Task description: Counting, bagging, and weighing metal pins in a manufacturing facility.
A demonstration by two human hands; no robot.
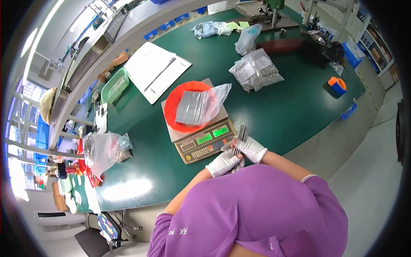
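A small bunch of thin grey metal rods point(243, 133) stands tilted between my gloved hands, close to my body at the table's near edge. My left hand point(223, 164) closes round their lower part; my right hand point(251, 150) grips them higher up. Both wear white gloves that leave some fingertips bare. Just beyond is a weighing scale point(188, 156) with green lit displays. On its plate sits an orange-red bowl point(171, 107) holding a clear plastic bag point(217, 100) with many similar rods point(191, 108) lying side by side.
Bags of small metal parts point(257, 70) lie beyond the bowl. A clipboard with papers point(156, 68) and a green basket point(115, 85) are at the far left, plastic bags point(107, 150) at the left edge. An orange and blue tape dispenser point(337, 85) stands at the right.
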